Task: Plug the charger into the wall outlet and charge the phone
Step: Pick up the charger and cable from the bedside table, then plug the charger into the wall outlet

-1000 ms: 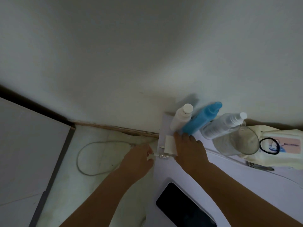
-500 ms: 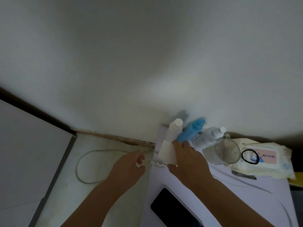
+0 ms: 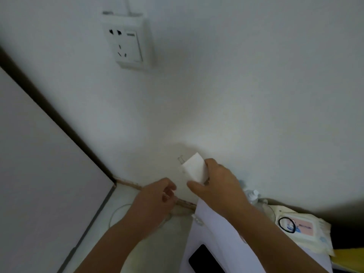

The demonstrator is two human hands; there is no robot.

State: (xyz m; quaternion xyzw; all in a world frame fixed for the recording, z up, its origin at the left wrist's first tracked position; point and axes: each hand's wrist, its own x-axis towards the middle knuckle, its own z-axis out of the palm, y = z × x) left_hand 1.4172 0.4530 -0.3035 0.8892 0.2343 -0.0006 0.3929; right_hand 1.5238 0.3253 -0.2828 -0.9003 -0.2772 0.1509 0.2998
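My right hand [image 3: 218, 186] grips a white block charger [image 3: 194, 168], lifted off the table with its two metal prongs pointing up and left toward the wall. My left hand [image 3: 155, 200] hovers just left of it with curled fingers; whether it holds the cable end I cannot tell. A white wall outlet [image 3: 127, 43] with an empty socket sits high on the wall at the upper left. The black phone [image 3: 204, 261] lies screen-up on the white table [image 3: 212, 243] at the bottom. A pale cable [image 3: 116, 213] loops on the floor below my left hand.
A pack of wipes [image 3: 303, 231] with a black hair tie [image 3: 286, 224] on it lies at the right. Clear bottles and a glass [image 3: 258, 201] stand behind my right arm. A grey panel [image 3: 39, 174] fills the left side.
My right hand lifted the charger off the table toward the wall. The view tilted up, bringing the outlet into sight. My left hand came away from the charger's plug end.
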